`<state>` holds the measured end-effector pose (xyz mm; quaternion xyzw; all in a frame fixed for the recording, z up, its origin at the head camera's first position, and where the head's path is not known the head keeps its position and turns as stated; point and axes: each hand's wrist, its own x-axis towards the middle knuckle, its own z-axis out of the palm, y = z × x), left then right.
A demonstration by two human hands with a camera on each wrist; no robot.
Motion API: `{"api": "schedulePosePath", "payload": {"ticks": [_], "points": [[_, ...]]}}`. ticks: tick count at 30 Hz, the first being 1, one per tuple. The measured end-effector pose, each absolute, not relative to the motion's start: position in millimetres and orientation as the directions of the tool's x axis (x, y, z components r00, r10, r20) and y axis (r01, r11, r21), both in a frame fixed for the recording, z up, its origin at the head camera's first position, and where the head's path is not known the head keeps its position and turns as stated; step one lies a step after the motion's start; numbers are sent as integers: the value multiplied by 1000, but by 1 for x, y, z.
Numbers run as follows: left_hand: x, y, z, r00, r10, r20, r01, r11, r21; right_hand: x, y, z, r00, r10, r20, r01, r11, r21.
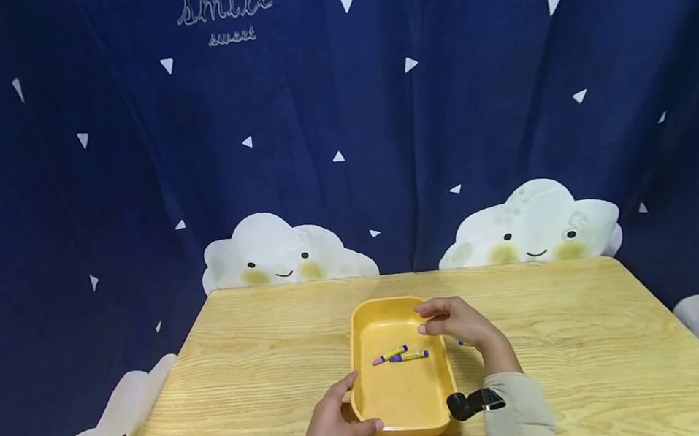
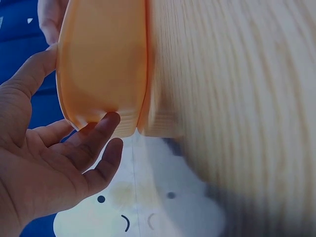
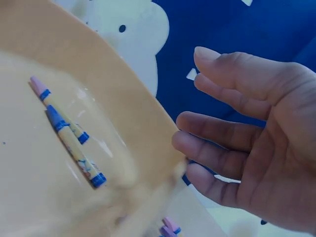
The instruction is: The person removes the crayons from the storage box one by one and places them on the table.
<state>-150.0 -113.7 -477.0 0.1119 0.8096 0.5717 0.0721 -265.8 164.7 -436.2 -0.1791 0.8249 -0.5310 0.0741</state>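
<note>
A yellow plastic tray [image 1: 406,398] sits on the wooden table, with a pink crayon [image 1: 389,355] and a blue crayon [image 1: 413,356] lying touching on its floor. My left hand [image 1: 332,426] grips the tray's near left corner; in the left wrist view its fingers lie along the outer wall and the thumb is at the rim. Over the tray's right rim hovers my right hand [image 1: 459,321], fingers apart and holding nothing. Just outside the right wall, a pink-tipped crayon [image 3: 170,224] and a purple-tipped crayon [image 3: 168,231] are partly visible in the right wrist view.
The light wooden table [image 1: 261,355] extends on both sides of the tray. Behind it hangs a dark blue curtain [image 1: 308,105] printed with clouds and triangles. A black strap [image 1: 476,402] is on the right wrist.
</note>
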Motion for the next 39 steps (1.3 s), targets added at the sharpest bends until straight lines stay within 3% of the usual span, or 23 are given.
{"api": "schedulePosePath", "payload": {"ticks": [8,22,30,39], "points": [[-150,-113,-478,-965,262,11,97,319,943,-273,150,-432,-929,-368,48,-226,459,-859],[-150,-114,-477,-965,260,16,102,323,941,-293,129,-444,-914,-403,-56,-126,412,-902],[-151,-113,-477,-968,250,18,99,317,943,-298,114,-453,-916,-400,-37,-176,481,-859],[-153,-113,-476,-966,260,18,104,320,942,-296,102,-460,-949,-304,-77,-98,521,-848]]}}
